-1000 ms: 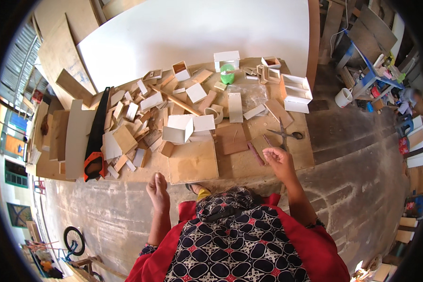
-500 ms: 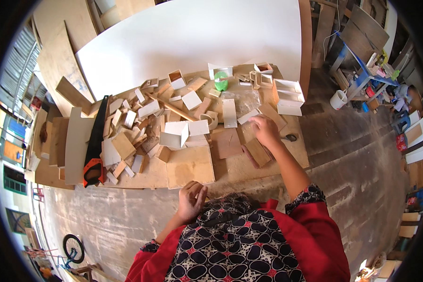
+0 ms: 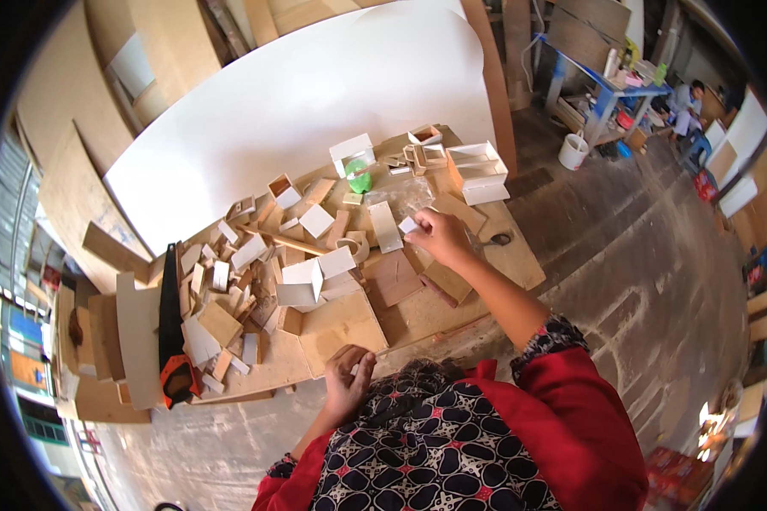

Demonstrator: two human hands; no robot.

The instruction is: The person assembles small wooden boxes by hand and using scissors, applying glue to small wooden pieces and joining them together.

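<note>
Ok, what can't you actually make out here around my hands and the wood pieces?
Head view only:
- Right hand: fingers pinch a small white piece; its shape is too small to tell.
- Left hand: curled by the flat plywood board; the fingers hide whether it holds anything.
- Scissors: mostly hidden behind the right hand.
- Green object: too small to identify.
- Black-and-orange handsaw: teeth too small to see.

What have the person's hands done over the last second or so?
The right hand moved forward across the wood-strewn board, away from the scissors, and now pinches a small white piece. The left hand drew back from the floor to the board's near edge, fingers curled. The saw, the green cup and the scattered blocks stayed put.
</note>
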